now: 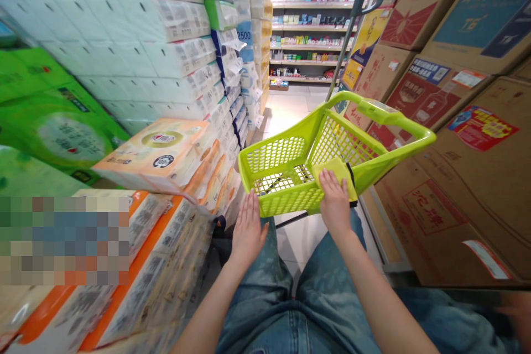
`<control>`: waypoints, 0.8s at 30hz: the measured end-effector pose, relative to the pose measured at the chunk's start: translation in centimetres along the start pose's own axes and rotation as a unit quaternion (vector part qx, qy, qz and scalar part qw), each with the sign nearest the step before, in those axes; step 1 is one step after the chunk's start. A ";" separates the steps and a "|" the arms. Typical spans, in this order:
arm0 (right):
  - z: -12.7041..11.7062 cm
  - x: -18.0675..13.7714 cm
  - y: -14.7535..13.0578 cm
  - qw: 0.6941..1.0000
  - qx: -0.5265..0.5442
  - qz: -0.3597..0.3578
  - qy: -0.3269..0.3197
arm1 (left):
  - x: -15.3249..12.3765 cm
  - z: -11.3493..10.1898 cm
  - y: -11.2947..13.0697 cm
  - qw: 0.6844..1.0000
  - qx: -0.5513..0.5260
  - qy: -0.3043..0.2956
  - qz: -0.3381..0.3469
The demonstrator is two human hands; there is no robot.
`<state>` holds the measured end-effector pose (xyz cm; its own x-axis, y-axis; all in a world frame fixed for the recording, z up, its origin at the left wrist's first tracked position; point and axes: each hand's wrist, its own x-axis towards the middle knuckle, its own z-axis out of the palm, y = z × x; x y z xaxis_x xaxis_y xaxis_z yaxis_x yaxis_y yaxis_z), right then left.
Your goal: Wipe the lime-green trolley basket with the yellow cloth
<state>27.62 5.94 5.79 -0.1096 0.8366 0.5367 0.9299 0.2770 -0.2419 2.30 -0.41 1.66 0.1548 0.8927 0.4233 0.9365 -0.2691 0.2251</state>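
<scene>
Loosely, right hand (335, 203) draped on green basket (274, 156), left hand (248, 230) flat.

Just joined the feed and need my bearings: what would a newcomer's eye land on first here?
The lime-green shopping basket in the centre of the aisle stands out most, with the right hand lying flat on its near rim and the left hand open just beside that rim. White tissue packs tower on the left, and brown cardboard cartons line the right.
</scene>
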 end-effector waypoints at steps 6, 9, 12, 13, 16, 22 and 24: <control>4.1 -1.9 -11.7 0.990 0.090 -0.092 -0.064 | -0.2 0.1 -0.3 1.000 0.027 -0.001 0.014; 4.7 -2.4 -13.4 0.983 0.106 -0.132 -0.074 | -0.2 0.2 -0.2 0.999 0.034 0.008 0.012; 3.8 -2.3 -10.6 0.976 0.108 -0.168 -0.082 | -0.2 0.2 0.0 0.999 0.033 0.011 0.012; 3.2 -2.2 -8.9 0.977 0.105 -0.170 -0.079 | -0.1 0.2 0.0 0.999 0.032 0.011 0.010; 1.4 -1.5 -3.0 0.988 0.079 -0.124 -0.044 | 0.0 0.1 0.2 1.000 0.028 0.008 0.001; -0.2 0.3 0.6 0.999 0.033 -0.003 -0.013 | 0.0 0.1 0.1 0.999 0.033 0.009 0.005; 0.8 0.2 -2.8 0.998 0.039 0.012 -0.037 | 0.0 0.2 0.1 0.999 0.039 0.010 0.007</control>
<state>24.72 5.71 5.87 -0.1169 0.8754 0.4690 0.9023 0.2909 -0.3182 2.47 -0.41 1.54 0.1629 0.8812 0.4437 0.9560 -0.2522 0.1499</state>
